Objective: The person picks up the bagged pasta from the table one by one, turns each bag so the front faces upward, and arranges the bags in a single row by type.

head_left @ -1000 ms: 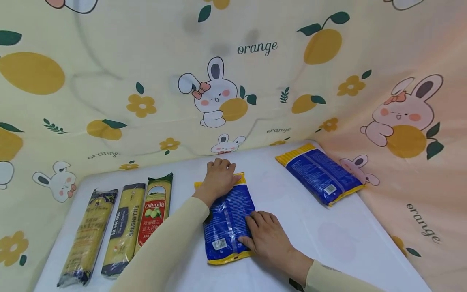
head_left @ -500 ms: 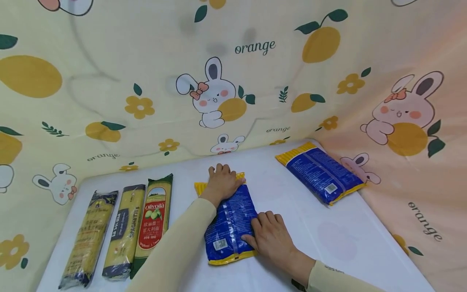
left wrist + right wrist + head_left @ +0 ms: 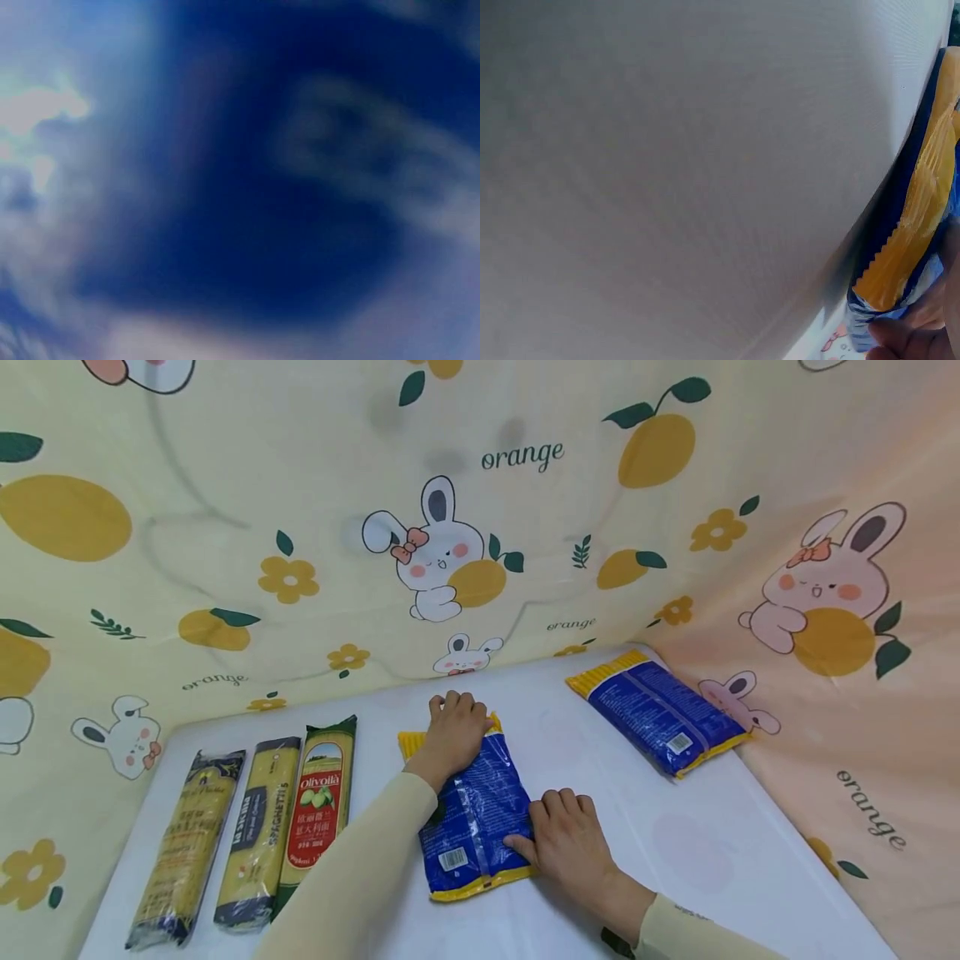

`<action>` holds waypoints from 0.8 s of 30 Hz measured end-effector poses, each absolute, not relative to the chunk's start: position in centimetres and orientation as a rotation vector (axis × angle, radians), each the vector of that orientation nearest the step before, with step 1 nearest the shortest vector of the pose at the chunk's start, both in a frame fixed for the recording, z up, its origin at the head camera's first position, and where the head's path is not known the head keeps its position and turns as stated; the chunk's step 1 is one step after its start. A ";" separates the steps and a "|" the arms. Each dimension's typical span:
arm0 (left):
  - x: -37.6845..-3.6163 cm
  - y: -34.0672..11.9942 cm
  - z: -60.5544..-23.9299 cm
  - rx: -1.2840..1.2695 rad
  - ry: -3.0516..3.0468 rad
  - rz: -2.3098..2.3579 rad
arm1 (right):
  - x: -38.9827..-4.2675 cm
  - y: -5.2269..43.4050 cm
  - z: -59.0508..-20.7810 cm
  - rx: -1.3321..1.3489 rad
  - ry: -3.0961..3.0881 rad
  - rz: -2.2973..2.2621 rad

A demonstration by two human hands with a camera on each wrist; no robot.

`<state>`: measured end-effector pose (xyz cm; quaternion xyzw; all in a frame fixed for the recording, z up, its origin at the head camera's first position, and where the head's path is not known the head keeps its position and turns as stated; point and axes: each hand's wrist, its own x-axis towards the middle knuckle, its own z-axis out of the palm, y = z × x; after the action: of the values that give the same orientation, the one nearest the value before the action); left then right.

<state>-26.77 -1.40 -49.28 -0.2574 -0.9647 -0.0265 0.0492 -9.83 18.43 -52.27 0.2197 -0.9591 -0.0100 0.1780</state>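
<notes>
A blue-and-yellow plastic packet [image 3: 476,810] lies on the white table, its barcode and small print facing up. My left hand [image 3: 453,735] grips its far end, fingers bent over the yellow edge. At the near right side, my right hand [image 3: 570,843] holds the packet with the thumb on top and the fingers along the edge. The right wrist view catches the crimped yellow end [image 3: 907,247] at its right border, with fingertips [image 3: 900,341] against it. Only a blue blur of the packet [image 3: 247,225] fills the left wrist view.
A second blue-and-yellow packet [image 3: 663,714] lies at the back right. Three long spaghetti packs lie side by side on the left: one in clear wrap [image 3: 187,852], one with a dark blue label [image 3: 258,835], one red and green [image 3: 322,793]. A printed cloth [image 3: 315,493] hangs behind the table.
My right hand has shifted slightly to the right, and the packet's near end has swung right with it. My left hand stays at the far end.
</notes>
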 end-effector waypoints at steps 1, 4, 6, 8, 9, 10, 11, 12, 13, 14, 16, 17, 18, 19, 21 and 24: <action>-26.7 -1.7 -49.2 -0.789 -2.913 -0.103 | -9.9 18.6 -52.2 0.616 -2.699 -0.036; -26.8 -2.5 -48.8 -0.790 -2.844 -0.159 | -10.1 19.1 -52.2 0.597 -2.661 -0.059; -26.9 -2.9 -48.6 -0.786 -2.818 -0.191 | -10.1 19.5 -52.0 0.579 -2.653 -0.057; -27.0 -3.3 -48.4 -0.782 -2.800 -0.209 | -9.9 19.8 -51.9 0.553 -2.671 -0.049; -27.0 -3.4 -48.2 -0.782 -2.799 -0.219 | -9.9 20.0 -51.9 0.541 -2.688 -0.040; -27.0 -3.5 -48.1 -0.783 -2.799 -0.225 | -9.8 20.1 -51.8 0.531 -2.707 -0.027; -27.0 -3.6 -48.0 -0.785 -2.801 -0.231 | -9.8 20.1 -51.8 0.524 -2.727 -0.005; -27.0 -3.7 -47.9 -0.788 -2.801 -0.239 | -9.8 20.1 -51.8 0.521 -2.747 0.011; -26.9 -3.8 -47.8 -0.792 -2.797 -0.245 | -9.7 20.0 -51.8 0.519 -2.764 0.027; -26.9 -3.8 -47.7 -0.797 -2.790 -0.250 | -9.8 20.0 -51.9 0.520 -2.777 0.045; -26.8 -4.0 -47.6 -0.803 -2.775 -0.263 | -9.8 19.8 -51.9 0.522 -2.792 0.071; -26.7 -4.1 -47.5 -0.801 -2.766 -0.271 | -9.8 19.7 -51.9 0.524 -2.789 0.083; -26.7 -4.2 -47.4 -0.793 -2.750 -0.275 | -9.8 19.6 -51.9 0.531 -2.779 0.089; -26.6 -4.4 -47.3 -0.780 -2.741 -0.277 | -9.8 19.5 -51.8 0.536 -2.764 0.100; -26.6 -4.9 -47.0 -0.744 -2.724 -0.284 | -9.7 19.4 -51.3 0.555 -2.721 0.127; -26.5 -5.9 -46.3 -0.684 -2.692 -0.287 | -9.7 19.2 -50.0 0.608 -2.652 0.178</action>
<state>-26.54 -5.91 -46.27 -0.2413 -0.9494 -0.1011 0.1736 -9.72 19.22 -49.95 0.2182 -0.9517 0.0638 0.2062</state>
